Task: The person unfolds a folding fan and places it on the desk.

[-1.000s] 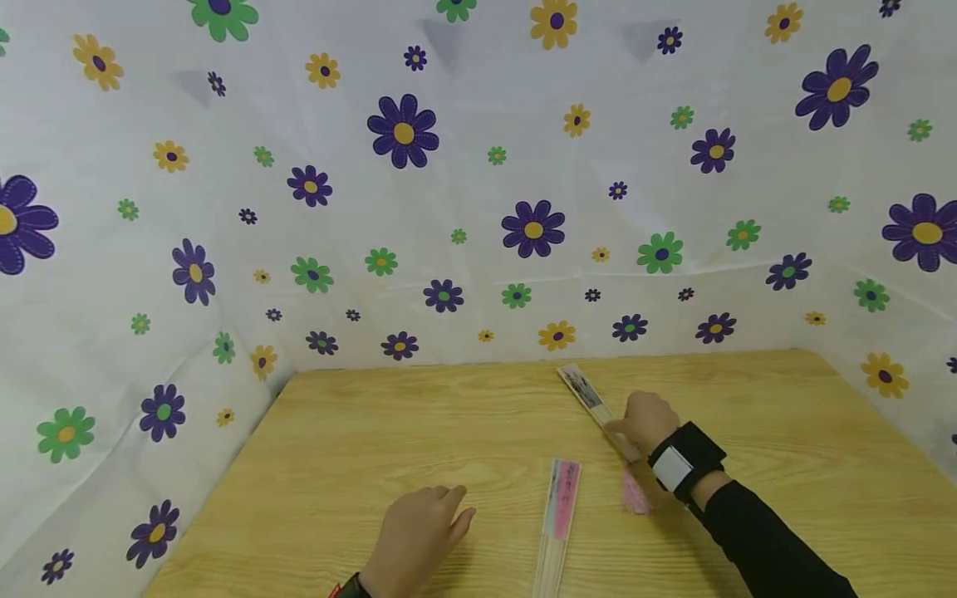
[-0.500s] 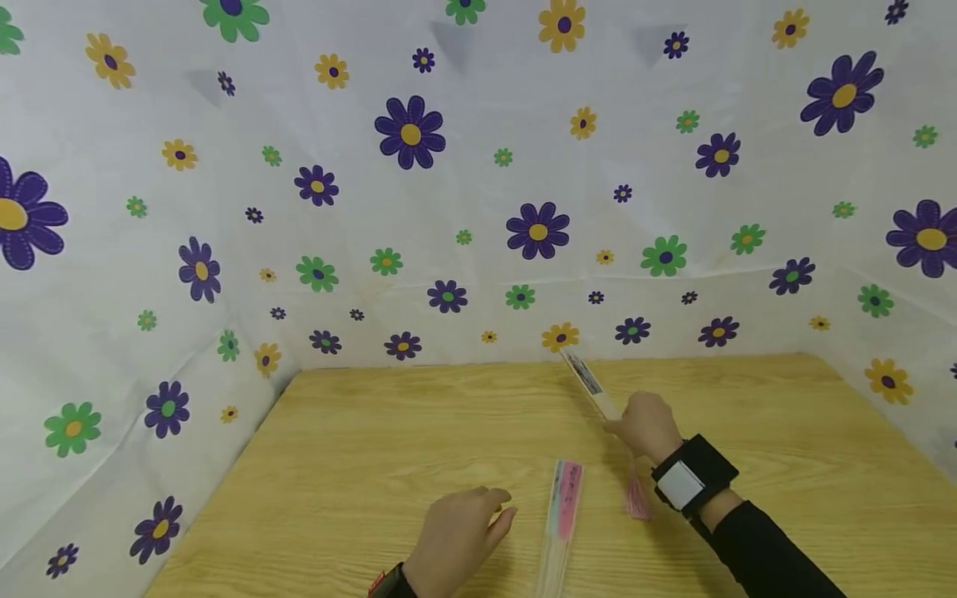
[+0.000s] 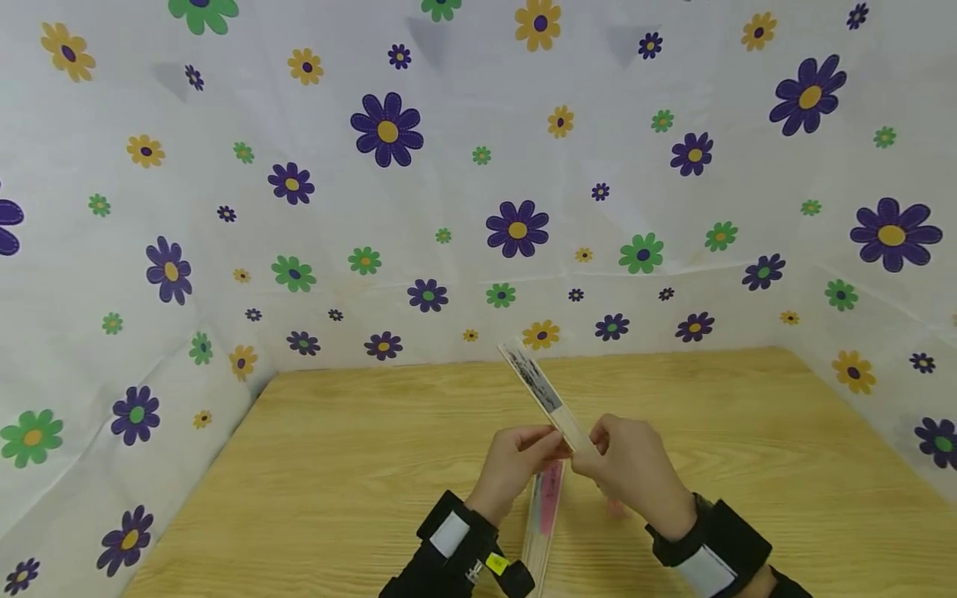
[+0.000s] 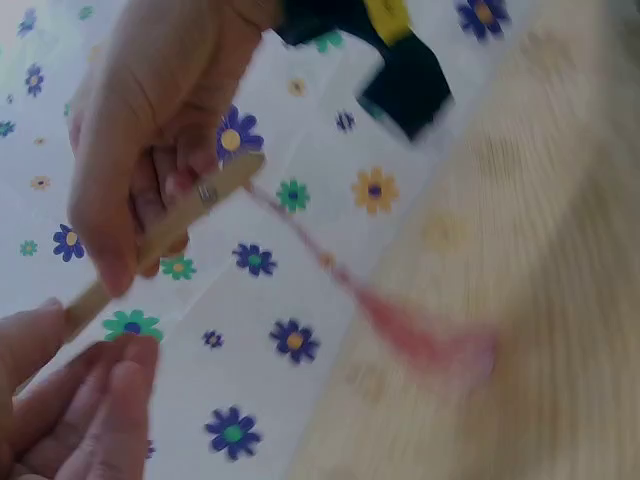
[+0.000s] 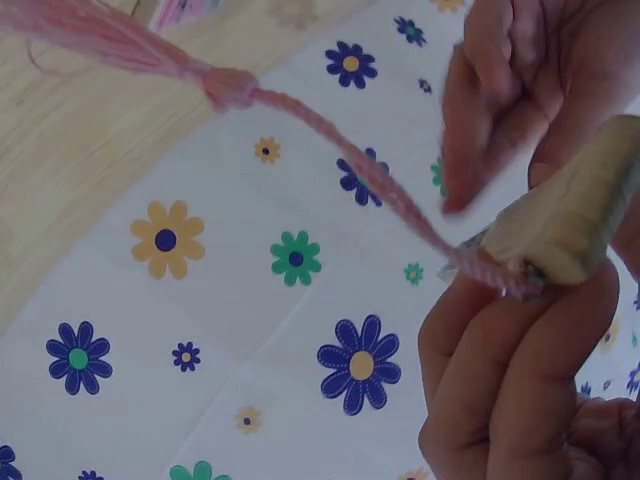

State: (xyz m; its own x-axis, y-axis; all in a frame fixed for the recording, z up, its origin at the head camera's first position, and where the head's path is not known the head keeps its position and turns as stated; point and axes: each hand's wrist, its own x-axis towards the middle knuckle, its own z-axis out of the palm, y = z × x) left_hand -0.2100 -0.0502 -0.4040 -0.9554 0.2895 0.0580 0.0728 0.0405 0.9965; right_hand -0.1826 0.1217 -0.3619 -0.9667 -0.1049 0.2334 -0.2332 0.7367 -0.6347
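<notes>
A folded hand fan (image 3: 532,378) with a dark print on its upper part is held up, tilted, above the table. My right hand (image 3: 635,469) grips its lower end, fingers curled round the pale ribs. At the fan's left edge my left hand (image 3: 512,465) pinches the ribs between thumb and fingertips. From the butt end hangs a pink tassel (image 4: 410,330), blurred in the left wrist view. Below the hands a second folded fan (image 3: 549,502), pink and pale blue, lies on the table, partly covered by the left hand and wrist.
The wooden table (image 3: 359,465) meets a white cloth (image 3: 449,166) printed with flowers at the back and both sides. Each wrist bears a black strap, such as the right wrist band (image 3: 710,548).
The right hand has lifted the dark-printed fan off the table and brought it left. My left hand has moved up and right to meet it. The pink fan stays lying.
</notes>
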